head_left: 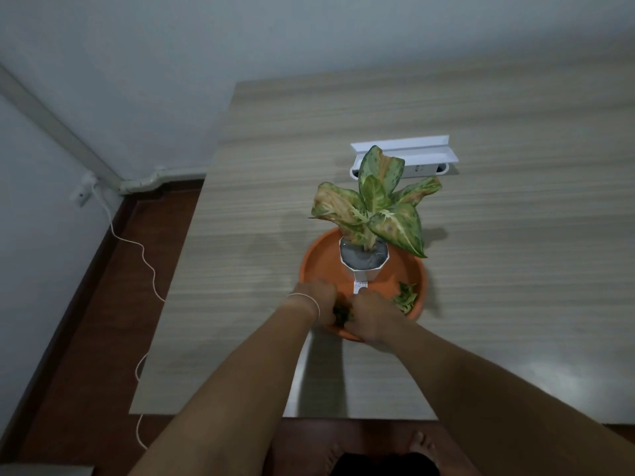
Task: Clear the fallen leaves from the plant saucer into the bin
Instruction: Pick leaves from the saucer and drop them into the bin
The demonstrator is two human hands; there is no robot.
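An orange plant saucer sits on the wooden table, with a white pot and its leafy plant standing in it. My left hand and my right hand meet at the saucer's near rim, cupped around a dark clump of fallen leaves between them. A second pile of green fallen leaves lies loose in the saucer's right side, just right of my right hand. No bin is in view.
A white power strip box lies on the table behind the plant. The table's near edge is close to my body, with my bare feet below. A white cable trails down the floor on the left.
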